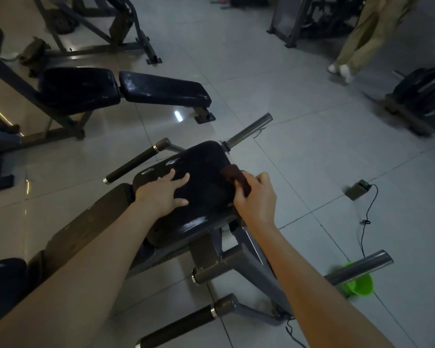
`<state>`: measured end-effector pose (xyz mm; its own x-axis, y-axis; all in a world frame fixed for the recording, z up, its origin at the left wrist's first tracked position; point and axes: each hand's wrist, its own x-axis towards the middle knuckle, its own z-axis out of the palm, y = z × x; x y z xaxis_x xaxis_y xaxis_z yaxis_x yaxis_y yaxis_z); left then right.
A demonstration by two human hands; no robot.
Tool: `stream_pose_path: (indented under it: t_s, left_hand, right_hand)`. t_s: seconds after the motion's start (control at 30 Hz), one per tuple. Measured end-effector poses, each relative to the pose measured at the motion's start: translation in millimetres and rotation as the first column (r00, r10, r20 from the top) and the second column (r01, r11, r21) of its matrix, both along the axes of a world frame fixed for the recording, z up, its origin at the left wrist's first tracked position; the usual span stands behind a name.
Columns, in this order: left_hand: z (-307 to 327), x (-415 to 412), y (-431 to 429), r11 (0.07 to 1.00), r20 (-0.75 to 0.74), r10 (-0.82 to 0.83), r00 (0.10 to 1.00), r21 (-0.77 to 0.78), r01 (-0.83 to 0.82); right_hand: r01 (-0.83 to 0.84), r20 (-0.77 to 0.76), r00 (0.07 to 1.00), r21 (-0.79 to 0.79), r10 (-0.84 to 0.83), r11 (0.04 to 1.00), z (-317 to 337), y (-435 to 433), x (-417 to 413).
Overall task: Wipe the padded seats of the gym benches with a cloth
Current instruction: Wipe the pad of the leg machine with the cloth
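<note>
A black padded seat [201, 164] of a gym machine fills the middle of the view. My left hand [161, 192] rests flat on its left part with fingers spread. At the seat's right edge my right hand [256, 197] grips a dark red-brown cloth [236, 175], which lies against the pad. A second bench with two black pads [161, 89] stands on the floor at the upper left.
Metal handles and bars [249, 129] stick out around the seat. A green bucket [357, 282] sits on the tiles at lower right, near a small box with a cable [358, 189]. Weight plates [422, 91] lie at the right; a person's legs [357, 46] are at upper right.
</note>
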<state>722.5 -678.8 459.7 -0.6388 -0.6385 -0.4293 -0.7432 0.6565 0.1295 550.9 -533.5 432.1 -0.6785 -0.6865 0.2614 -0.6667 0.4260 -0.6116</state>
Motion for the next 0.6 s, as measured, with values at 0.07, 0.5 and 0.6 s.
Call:
stream_pose_path:
  t_s: [0.07,0.5,0.6]
  left_hand:
    - [-2,0,2,1.0,0.01,-0.001,1.0,0.002,0.001]
    - [-5,11,-7,0.99,-0.016,-0.126,0.992,-0.063,0.124]
    - [-8,12,-8,0.988,-0.036,-0.131,0.991,-0.093,0.127]
  right_hand:
    - [0.028,0.002,1.0,-0.012,-0.028,1.0,-1,3,2]
    - [0.188,-0.042,0.98,-0.104,-0.193,0.977,-14,21,69]
    - [0.07,-0.108,0.991,-0.043,-0.074,0.997,-34,26,128]
